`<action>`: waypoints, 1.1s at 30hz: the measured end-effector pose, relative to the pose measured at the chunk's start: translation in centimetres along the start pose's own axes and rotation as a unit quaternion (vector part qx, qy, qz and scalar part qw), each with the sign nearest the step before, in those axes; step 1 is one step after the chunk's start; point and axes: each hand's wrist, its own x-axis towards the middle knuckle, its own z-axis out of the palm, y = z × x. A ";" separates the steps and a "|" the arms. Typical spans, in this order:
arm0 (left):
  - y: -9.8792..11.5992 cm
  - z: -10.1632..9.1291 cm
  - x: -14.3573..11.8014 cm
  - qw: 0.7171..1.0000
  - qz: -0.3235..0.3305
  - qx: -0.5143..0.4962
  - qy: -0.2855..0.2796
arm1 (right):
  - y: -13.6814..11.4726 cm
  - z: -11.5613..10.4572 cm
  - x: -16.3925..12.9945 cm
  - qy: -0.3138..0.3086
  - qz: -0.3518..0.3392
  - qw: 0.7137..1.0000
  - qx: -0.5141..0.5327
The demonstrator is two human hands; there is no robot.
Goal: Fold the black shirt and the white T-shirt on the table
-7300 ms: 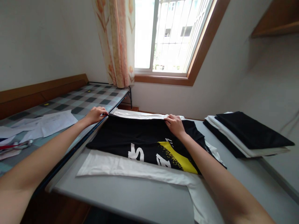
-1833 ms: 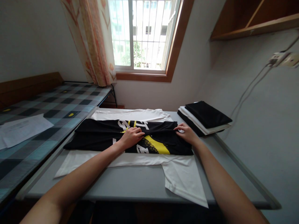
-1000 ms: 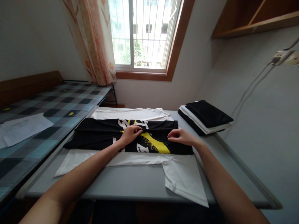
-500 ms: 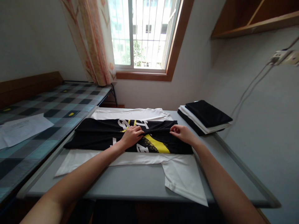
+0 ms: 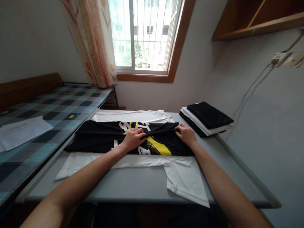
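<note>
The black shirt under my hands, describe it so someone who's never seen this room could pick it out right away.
On the grey table below the window, a white shirt lies spread flat, and the black shirt lies folded on top of it under the left hand and right hand. Unlike the plain folded stack at the table's far right, it bears white lettering and a yellow patch.

Two hands: left hand point(image 5: 133, 138), right hand point(image 5: 186, 134). One black printed T-shirt point(image 5: 99, 137). One white T-shirt point(image 5: 182, 180) beneath. One stack of folded garments point(image 5: 206, 118). One paper sheet point(image 5: 20, 131) on bed point(image 5: 59, 106).
</note>
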 end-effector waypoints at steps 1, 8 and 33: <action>0.0 0.0 0.0 1.000 -0.002 -0.001 -0.002 | -0.1 0.0 0.0 0.006 -0.017 1.000 -0.015; 0.1 0.0 0.0 1.000 -0.011 -0.015 -0.008 | -0.5 -0.3 -0.1 0.003 -0.074 0.995 -0.061; -8.5 -6.4 -5.3 0.990 -0.042 -0.072 -0.116 | -1.3 -0.5 0.0 0.011 -0.119 0.991 0.065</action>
